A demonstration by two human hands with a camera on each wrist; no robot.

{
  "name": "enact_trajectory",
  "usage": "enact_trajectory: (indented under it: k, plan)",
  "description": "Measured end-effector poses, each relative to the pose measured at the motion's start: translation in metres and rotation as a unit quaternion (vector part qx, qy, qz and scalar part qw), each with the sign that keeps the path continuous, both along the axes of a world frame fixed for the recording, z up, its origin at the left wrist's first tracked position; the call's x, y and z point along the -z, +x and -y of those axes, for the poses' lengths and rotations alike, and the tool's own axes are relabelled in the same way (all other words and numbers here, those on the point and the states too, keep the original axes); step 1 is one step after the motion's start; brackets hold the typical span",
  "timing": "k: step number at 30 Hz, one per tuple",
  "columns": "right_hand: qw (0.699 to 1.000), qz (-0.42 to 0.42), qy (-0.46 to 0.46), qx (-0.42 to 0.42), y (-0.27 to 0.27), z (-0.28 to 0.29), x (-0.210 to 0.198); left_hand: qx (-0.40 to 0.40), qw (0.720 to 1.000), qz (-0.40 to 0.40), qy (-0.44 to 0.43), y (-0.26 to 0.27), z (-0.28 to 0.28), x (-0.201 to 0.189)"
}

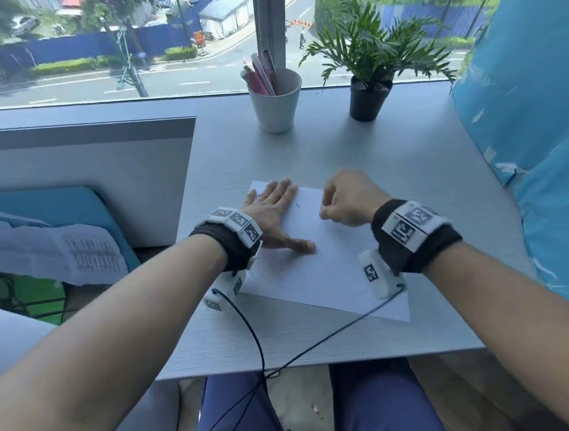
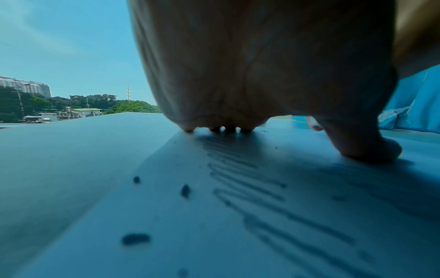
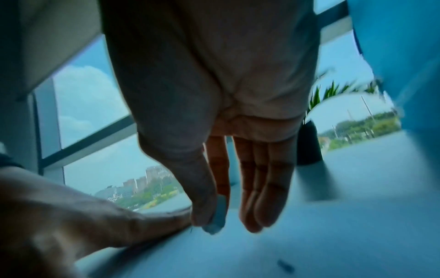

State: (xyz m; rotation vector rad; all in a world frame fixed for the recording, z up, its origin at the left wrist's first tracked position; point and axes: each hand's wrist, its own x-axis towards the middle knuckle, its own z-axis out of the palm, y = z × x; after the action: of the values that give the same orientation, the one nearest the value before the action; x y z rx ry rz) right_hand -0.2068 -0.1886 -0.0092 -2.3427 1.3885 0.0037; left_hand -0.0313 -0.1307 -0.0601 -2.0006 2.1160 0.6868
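A white sheet of paper (image 1: pixel 332 269) lies askew on the grey desk (image 1: pixel 430 202). Pencil scribbles (image 2: pixel 240 180) and dark crumbs (image 2: pixel 135 239) mark its left part. My left hand (image 1: pixel 275 209) lies flat on the sheet's upper left corner, fingers straight and thumb (image 2: pixel 371 148) spread out on the paper. My right hand (image 1: pixel 340 203) hovers low over the sheet's upper right part. Its thumb (image 3: pixel 197 197) and forefinger pinch a small pale eraser-like piece (image 3: pixel 215 218), tip close to the paper; the other fingers hang straight beside it.
At the back by the window stand a white cup of pens (image 1: pixel 277 106) and a potted plant (image 1: pixel 369 94). A blue sheet (image 1: pixel 544 130) hangs along the right side, a grey partition (image 1: pixel 84 184) stands at the left. Black cables (image 1: pixel 256 338) trail over the desk's near edge.
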Motion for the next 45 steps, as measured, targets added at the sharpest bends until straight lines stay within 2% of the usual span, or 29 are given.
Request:
enact_trajectory:
  k: [3,6,8,10,12,13,18,21,25,28,30,32,35,38,39,42,45]
  plan:
    - [0.998,-0.060,0.002,-0.010,-0.027,-0.018,-0.005,-0.005,1.000,0.025,0.004,-0.002,0.000,-0.006]
    - [0.996,-0.079,0.021,-0.046,-0.044,-0.032,0.002,-0.020,0.989,0.142,-0.030,-0.011,-0.002,-0.020]
    - [0.996,-0.073,0.016,-0.053,-0.049,-0.031,0.006,0.014,0.977,0.195,-0.090,-0.028,-0.011,-0.028]
    - [0.995,-0.072,0.008,-0.067,-0.051,-0.027,0.007,0.109,0.981,0.121,-0.108,-0.046,-0.023,-0.027]
    - [0.993,-0.081,0.002,-0.087,-0.052,-0.025,0.006,0.204,0.978,0.029,-0.030,-0.056,-0.035,-0.019]
    - [0.992,-0.086,0.000,-0.097,-0.053,-0.025,0.005,0.211,0.977,0.008,0.004,-0.054,-0.037,-0.014]
    - [0.992,-0.084,0.008,-0.096,-0.053,-0.025,0.004,0.032,0.999,0.018,0.003,0.000,-0.026,-0.008]
    - [0.992,-0.099,0.022,-0.079,-0.047,-0.023,0.003,-0.022,0.999,0.008,0.025,0.030,-0.031,-0.010]
    - [0.988,-0.127,0.010,-0.083,-0.020,-0.014,-0.018,-0.043,0.999,-0.003,0.015,0.036,-0.036,-0.005]
    - [0.997,-0.014,-0.015,-0.074,0.018,-0.003,-0.023,-0.058,0.998,-0.002,0.020,0.033,-0.035,-0.005]
    - [0.996,0.054,0.015,-0.063,0.043,0.001,-0.019,-0.061,0.998,0.002,0.020,0.033,-0.037,-0.006]
    - [0.993,0.086,0.053,-0.054,0.064,0.005,-0.011,-0.062,0.998,0.008,0.018,0.033,-0.038,-0.006]
    - [0.996,0.071,0.040,-0.041,0.080,0.017,0.000,-0.064,0.998,0.006,0.016,0.034,-0.037,-0.003]
    - [0.995,0.096,0.002,0.007,0.085,0.024,0.008,-0.063,0.998,-0.002,0.013,0.035,-0.037,-0.002]
    - [0.996,0.095,-0.004,0.005,0.085,0.023,0.011,-0.062,0.998,-0.005,0.014,0.035,-0.037,-0.002]
    - [0.995,0.053,0.044,-0.070,0.083,0.013,0.011,-0.058,0.998,0.000,0.016,0.034,-0.037,-0.002]
    - [0.996,0.074,0.028,-0.041,0.079,0.021,0.009,-0.060,0.998,0.008,0.023,0.033,-0.037,-0.006]
